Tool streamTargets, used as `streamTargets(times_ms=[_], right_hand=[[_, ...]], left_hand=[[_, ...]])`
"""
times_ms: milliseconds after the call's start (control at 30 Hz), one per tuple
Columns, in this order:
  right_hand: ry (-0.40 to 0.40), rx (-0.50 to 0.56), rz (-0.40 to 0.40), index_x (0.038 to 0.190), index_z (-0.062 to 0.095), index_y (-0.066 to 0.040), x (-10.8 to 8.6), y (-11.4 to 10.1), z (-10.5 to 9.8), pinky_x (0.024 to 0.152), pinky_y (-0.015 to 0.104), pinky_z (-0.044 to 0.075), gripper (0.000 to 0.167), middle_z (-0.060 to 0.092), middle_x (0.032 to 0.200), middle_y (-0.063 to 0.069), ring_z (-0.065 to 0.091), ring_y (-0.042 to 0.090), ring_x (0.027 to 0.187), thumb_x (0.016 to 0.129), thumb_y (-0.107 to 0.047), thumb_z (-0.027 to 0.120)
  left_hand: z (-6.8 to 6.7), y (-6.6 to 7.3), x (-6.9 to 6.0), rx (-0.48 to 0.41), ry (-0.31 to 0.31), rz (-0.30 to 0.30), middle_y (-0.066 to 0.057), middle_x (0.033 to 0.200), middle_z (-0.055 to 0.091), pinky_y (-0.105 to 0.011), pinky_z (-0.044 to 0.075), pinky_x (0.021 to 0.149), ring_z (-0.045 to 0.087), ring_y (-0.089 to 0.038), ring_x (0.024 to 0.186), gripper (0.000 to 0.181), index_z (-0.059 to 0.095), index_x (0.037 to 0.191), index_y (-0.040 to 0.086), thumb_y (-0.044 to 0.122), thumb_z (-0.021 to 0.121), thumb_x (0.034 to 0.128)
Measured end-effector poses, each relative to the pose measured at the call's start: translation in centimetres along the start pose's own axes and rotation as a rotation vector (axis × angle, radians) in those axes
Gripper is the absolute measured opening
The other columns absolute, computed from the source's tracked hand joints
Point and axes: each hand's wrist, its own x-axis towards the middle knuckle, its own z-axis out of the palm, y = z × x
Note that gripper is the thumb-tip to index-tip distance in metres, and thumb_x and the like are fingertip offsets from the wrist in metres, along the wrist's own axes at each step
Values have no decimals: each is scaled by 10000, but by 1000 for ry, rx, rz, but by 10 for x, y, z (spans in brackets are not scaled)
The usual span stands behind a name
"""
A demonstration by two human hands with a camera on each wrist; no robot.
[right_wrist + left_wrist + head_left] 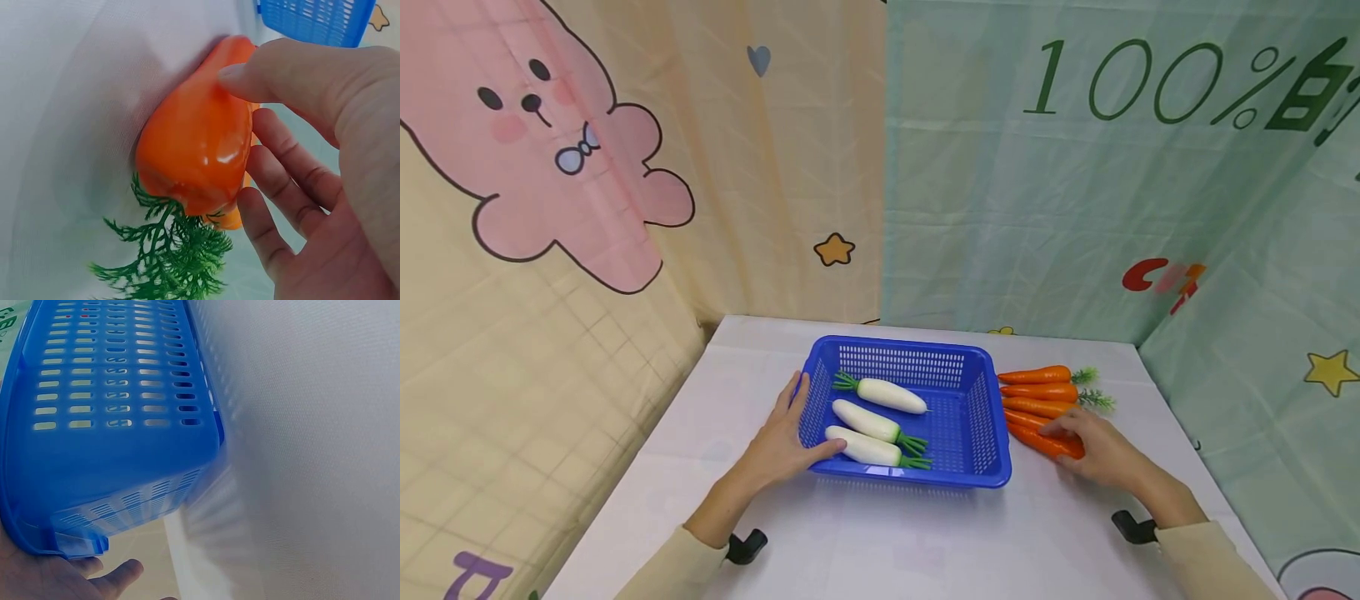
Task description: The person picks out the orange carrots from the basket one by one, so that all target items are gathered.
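A blue plastic basket [992, 433] with slotted walls stands on the table. Inside it lie three white radishes [891, 395] with green tops. My left hand [782, 442] rests at the basket's near left corner, its thumb across the near rim and its fingers along the left side. In the left wrist view, the fingers stretch out past the basket's rim. To the basket's right, several orange carrots lie in a row. My right hand [1097, 446] pinches the nearest carrot [194, 137], thumb on one side and fingers on the other; this carrot is still among the others.
Green leafy tops [1097, 400] stick out at the right of the carrots, close to the right hand. The white table [880, 550] ends at patterned curtains [1000, 208] at the back and sides. A black strap piece shows at each wrist.
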Motion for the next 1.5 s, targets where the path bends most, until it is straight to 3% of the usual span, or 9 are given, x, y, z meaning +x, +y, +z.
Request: streamTargets(times_ms=[333,533,800,1033,1133,1333,1500], right_hand=[[13,-5,54,1272,858,-178,-4,2,2,1145,802,575,387,742,1434,216,656,532,1381,916,-116,994],[18,-1,58,1273,855,-182,-6,2,0,1147,822,559,381,730,1453,238,635,561,1401,921,-138,994],[59,-10,29,1277,859,-184,-6,0,1,1103,781,605,369,753,1376,161,682,453,1300,930,-146,980],[151,-36,-48,1255,860,-157,-5,-5,0,989,586,688,343,750,1177,23,707,249,1100,935,-96,968],[191,-38,-63,1266,859,-133,-3,-10,-1,988,581,694,336,760,1189,47,726,255,1110,949,-96,964],[278,-10,-80,1292,840,-80,0,-23,-3,1030,703,674,325,765,1279,128,755,382,1187,979,-62,924],[381,-39,-127,1239,845,-95,3,-36,-5,962,638,700,306,765,1230,109,757,336,1127,953,-22,928]], left_hand=[[0,0,0,-4,-3,-2,-187,1986,-50,-820,373,1331,175,-568,1799,1380,-17,1887,128,772,793,973],[0,2,0,-8,-5,-6,-181,1986,-60,-820,361,1342,166,-564,1802,1381,-26,1887,133,775,789,975],[-1,2,0,3,-6,-3,-192,1985,-42,-831,356,1339,177,-571,1799,1374,-14,1887,125,779,781,977],[0,4,0,29,0,2,-207,1982,-16,-842,352,1340,204,-582,1789,1352,18,1885,104,788,759,985],[0,5,0,38,2,2,-212,1981,2,-847,358,1334,222,-589,1782,1341,36,1884,97,790,752,986],[-3,8,-1,66,2,-4,-204,1983,21,-846,380,1320,256,-591,1771,1298,82,1880,80,792,725,1006],[-6,10,0,87,14,-4,-234,1972,86,-870,399,1291,307,-610,1746,1251,149,1872,55,781,711,1022]])
